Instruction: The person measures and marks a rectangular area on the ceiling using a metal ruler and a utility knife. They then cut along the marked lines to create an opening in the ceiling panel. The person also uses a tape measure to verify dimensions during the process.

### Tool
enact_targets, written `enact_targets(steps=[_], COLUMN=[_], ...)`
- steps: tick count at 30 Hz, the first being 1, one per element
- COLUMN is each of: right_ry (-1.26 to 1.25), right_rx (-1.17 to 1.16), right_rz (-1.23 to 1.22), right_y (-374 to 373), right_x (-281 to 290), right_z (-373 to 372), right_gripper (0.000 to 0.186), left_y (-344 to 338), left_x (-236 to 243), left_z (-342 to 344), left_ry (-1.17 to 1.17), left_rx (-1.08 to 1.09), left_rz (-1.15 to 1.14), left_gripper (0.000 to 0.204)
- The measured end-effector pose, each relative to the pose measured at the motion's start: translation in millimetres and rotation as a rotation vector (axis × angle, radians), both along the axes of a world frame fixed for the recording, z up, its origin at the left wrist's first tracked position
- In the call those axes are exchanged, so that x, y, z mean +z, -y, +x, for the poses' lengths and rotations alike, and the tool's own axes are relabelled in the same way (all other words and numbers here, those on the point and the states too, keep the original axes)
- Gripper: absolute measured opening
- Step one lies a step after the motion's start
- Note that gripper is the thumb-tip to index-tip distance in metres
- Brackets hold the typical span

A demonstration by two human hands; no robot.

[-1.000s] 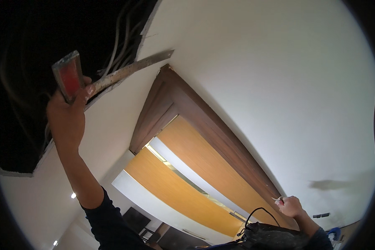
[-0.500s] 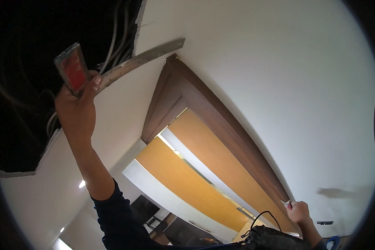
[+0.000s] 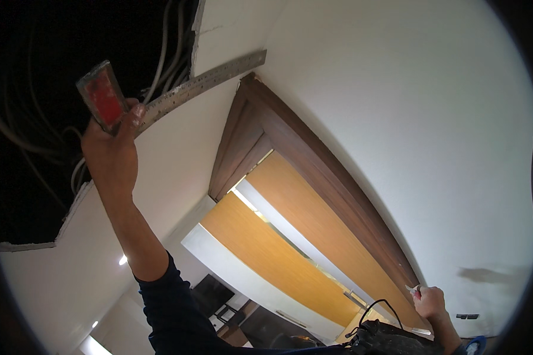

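My left hand (image 3: 112, 160) is raised at the ragged ceiling opening (image 3: 29, 195), closed on a metal square with a red-faced stock (image 3: 103, 94). Its long graduated blade (image 3: 207, 76) lies across the white board beside the opening's edge, its tip near the top corner of a dark wooden frame (image 3: 284, 112). Low on the right, my right hand (image 3: 430, 303) grips a small red tool with a pale tip (image 3: 414, 291), beside the frame's lower part and the white wall.
Several loose cables (image 3: 163, 47) hang in the dark opening. Below are orange and white cabinet panels (image 3: 290, 207) with lit gaps, a black screen (image 3: 210, 290) and a black bag with a looped cord (image 3: 376, 337). The white wall (image 3: 444, 148) fills the right.
The view has shifted, so the frame, panels and both hands appear further right. The blade's tip is higher in the picture. Both hands keep their holds.
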State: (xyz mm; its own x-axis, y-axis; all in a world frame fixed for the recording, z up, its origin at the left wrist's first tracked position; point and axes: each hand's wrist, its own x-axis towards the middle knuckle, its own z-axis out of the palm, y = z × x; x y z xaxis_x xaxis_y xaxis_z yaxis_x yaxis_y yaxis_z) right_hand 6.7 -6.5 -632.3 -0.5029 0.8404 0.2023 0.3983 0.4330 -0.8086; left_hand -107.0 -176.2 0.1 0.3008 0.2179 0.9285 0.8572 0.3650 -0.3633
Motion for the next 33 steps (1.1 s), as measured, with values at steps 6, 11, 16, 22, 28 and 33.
enact_targets(steps=[6,11,16,22,28,33], right_ry=[0.075,0.060,0.087,0.126,0.093,0.051], right_rx=[0.000,0.000,0.012,0.002,-0.046,-0.040], right_rz=[0.043,0.085,0.098,0.136,0.166,0.164], right_y=[-2.9,-4.8,-4.4,-3.3,-11.5,-9.9], right_x=[4.0,11.7,11.6,10.1,6.4,13.0], right_z=[2.0,11.0,22.2,25.0,27.7,32.3], right_gripper=[0.017,0.021,0.021,0.023,0.028,0.029], left_y=[-0.2,12.5,17.7,0.9,-23.8,-39.9], left_x=[-3.1,-1.8,-17.9,-9.5,-7.7,-4.6], left_z=[-1.0,10.5,84.5,170.0,206.3,222.4], left_ry=[-0.037,-0.100,-0.309,-0.609,-0.650,-0.669], left_rx=[0.028,0.036,-0.180,-0.220,-0.060,-0.023], left_rz=[-0.005,-0.045,-0.081,-0.068,0.095,0.163], left_gripper=[0.026,0.024,0.032,0.040,0.041,0.039])
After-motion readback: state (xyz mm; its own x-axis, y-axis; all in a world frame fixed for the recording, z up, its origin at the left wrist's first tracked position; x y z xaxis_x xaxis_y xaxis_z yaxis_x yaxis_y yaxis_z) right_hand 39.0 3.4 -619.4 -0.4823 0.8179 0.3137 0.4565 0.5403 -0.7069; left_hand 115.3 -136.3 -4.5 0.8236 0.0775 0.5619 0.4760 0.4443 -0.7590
